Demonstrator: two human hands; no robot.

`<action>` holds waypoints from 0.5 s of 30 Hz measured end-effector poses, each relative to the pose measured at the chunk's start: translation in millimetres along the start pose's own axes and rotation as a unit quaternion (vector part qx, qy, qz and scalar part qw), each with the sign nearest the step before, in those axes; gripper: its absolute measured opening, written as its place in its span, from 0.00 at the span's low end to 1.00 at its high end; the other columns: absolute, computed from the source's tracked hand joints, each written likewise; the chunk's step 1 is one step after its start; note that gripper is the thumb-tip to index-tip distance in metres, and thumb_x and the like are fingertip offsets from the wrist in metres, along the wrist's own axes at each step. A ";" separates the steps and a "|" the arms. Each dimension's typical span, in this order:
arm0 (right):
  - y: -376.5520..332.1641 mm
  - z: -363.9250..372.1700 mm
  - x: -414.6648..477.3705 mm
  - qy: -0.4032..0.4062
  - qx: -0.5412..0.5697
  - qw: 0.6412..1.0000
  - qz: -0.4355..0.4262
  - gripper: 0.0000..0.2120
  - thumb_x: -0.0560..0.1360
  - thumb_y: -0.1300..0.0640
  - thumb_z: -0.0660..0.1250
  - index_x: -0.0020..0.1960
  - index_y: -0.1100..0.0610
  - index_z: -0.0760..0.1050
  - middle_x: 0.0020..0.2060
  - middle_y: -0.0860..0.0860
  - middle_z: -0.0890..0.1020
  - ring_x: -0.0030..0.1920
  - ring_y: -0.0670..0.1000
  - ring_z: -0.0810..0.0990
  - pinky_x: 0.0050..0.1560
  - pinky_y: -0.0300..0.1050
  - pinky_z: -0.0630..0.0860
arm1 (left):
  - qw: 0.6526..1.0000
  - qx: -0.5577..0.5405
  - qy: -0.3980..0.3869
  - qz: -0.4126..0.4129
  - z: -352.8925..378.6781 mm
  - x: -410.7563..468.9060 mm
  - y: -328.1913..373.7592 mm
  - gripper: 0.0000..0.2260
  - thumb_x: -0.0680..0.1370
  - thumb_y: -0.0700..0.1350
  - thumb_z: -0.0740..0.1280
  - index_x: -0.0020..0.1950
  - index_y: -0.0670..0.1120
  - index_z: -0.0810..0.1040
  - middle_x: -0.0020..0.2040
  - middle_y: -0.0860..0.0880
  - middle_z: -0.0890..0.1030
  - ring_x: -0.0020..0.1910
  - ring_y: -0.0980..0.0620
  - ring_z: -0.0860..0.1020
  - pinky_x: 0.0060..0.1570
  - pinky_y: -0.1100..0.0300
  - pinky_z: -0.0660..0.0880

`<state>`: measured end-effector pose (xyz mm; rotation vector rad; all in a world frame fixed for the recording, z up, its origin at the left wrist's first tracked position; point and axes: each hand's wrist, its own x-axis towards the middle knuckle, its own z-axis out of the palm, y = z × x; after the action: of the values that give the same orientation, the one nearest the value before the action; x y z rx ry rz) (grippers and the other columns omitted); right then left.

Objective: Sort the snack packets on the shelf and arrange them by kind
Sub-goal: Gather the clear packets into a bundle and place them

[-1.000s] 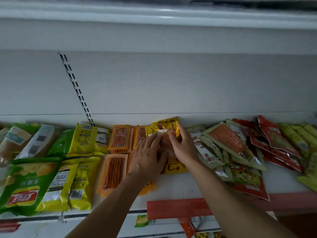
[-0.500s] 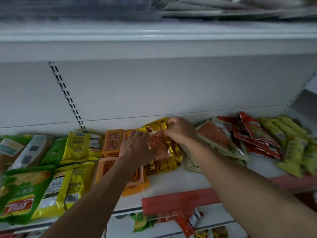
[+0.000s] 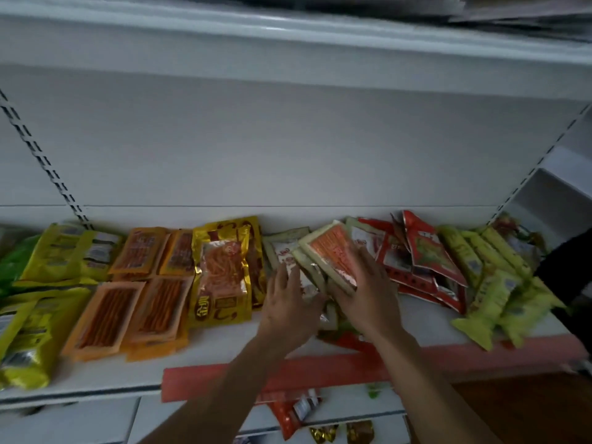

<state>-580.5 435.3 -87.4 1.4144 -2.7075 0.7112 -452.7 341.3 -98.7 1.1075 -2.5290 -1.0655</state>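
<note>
just right of the gold packet [image 3: 224, 270], on the shelf [image 3: 224, 354], lies a loose heap of pale packets [image 3: 285, 251], and both hands are down on it. this heap is the task's thing for the moment. topmost on it is a pale packet with an orange window [image 3: 330, 248], on the heap's side farther from the gold packet. its long axis runs from the back wall, slightly toward the gold packet, down to the front edge and away from it, so its near end points at the right wrist.

the right hand [image 3: 365, 293] covers that near end with fingers spread and nearly straight, flat on the face, thumb beside the edge; i see no curl round it. the left hand [image 3: 290, 302] rests between the gold packet and the right hand, fingers straight and close together, pressing the lower pale packets.

so the right hand is the nearer to the windowed packet, already on it, and the left pins what lies beneath. squaring this pile likely means turning that axis straight to the back wall.

farther from the gold packet, beyond the heap, red packets [image 3: 429, 254] overlap its edge and could get dragged along.
</note>
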 end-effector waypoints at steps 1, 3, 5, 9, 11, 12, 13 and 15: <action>2.8 2.2 -2.5 0.019 0.041 0.999 0.002 0.37 0.77 0.43 0.66 0.79 0.51 0.53 0.78 0.51 0.59 0.77 0.52 0.59 0.73 0.49 0.62 | 1.000 0.022 0.015 -0.007 7.6 -0.2 -0.3 0.29 0.81 0.57 0.59 0.78 0.45 0.59 0.80 0.45 0.53 0.79 0.47 0.49 0.77 0.49 0.51; 9.1 4.6 -5.1 0.057 0.127 0.990 0.018 0.33 0.78 0.46 0.66 0.79 0.50 0.57 0.76 0.50 0.64 0.74 0.51 0.65 0.70 0.49 0.68 | 0.998 0.013 0.054 -0.014 17.2 -0.5 0.2 0.28 0.82 0.56 0.58 0.79 0.46 0.59 0.80 0.47 0.56 0.79 0.49 0.50 0.77 0.52 0.51; 18.3 3.5 -5.4 0.086 0.204 0.974 0.053 0.27 0.79 0.46 0.64 0.76 0.46 0.62 0.69 0.47 0.74 0.64 0.48 0.76 0.58 0.44 0.76 | 0.994 -0.029 0.100 -0.028 20.5 -0.6 3.6 0.24 0.82 0.54 0.60 0.77 0.47 0.64 0.78 0.49 0.61 0.77 0.50 0.56 0.75 0.54 0.55; 44.6 -2.2 -4.6 0.089 0.408 0.898 0.138 0.14 0.80 0.44 0.61 0.65 0.32 0.70 0.54 0.38 0.81 0.51 0.41 0.80 0.44 0.39 0.75 | 0.985 -0.056 0.151 -0.069 22.4 2.9 13.4 0.19 0.80 0.54 0.65 0.67 0.46 0.74 0.69 0.47 0.72 0.68 0.46 0.69 0.67 0.48 0.68; 56.6 -1.5 -3.0 0.096 0.511 0.833 0.187 0.13 0.78 0.45 0.64 0.62 0.37 0.75 0.55 0.39 0.81 0.55 0.43 0.79 0.53 0.45 0.75 | 0.978 -0.072 0.166 -0.100 24.1 6.0 20.9 0.19 0.78 0.54 0.67 0.65 0.47 0.74 0.65 0.47 0.73 0.64 0.46 0.71 0.64 0.47 0.70; 61.8 0.0 -3.1 0.100 0.541 0.810 0.205 0.13 0.77 0.44 0.64 0.61 0.41 0.77 0.55 0.41 0.82 0.56 0.45 0.79 0.55 0.48 0.74 | 0.975 -0.076 0.167 -0.121 24.8 8.0 24.0 0.21 0.77 0.54 0.69 0.67 0.47 0.73 0.66 0.47 0.73 0.64 0.46 0.71 0.64 0.47 0.70; 65.7 1.1 -3.5 0.105 0.558 0.795 0.213 0.15 0.75 0.43 0.64 0.60 0.44 0.79 0.54 0.42 0.83 0.55 0.46 0.80 0.55 0.49 0.74 | 0.973 -0.078 0.167 -0.141 25.3 10.7 26.6 0.24 0.76 0.54 0.70 0.69 0.48 0.71 0.67 0.47 0.72 0.65 0.46 0.70 0.64 0.47 0.70; 69.1 2.0 -4.6 0.102 0.579 0.782 0.206 0.21 0.74 0.41 0.63 0.64 0.48 0.77 0.57 0.46 0.82 0.57 0.50 0.79 0.56 0.52 0.74 | 0.965 -0.102 0.162 -0.177 22.7 16.8 30.4 0.34 0.72 0.52 0.74 0.74 0.50 0.64 0.69 0.46 0.70 0.67 0.44 0.69 0.66 0.44 0.70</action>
<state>-631.3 472.0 -117.1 0.5632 -2.3348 2.6547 -491.5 356.0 -96.5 1.5636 -1.9679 -1.0861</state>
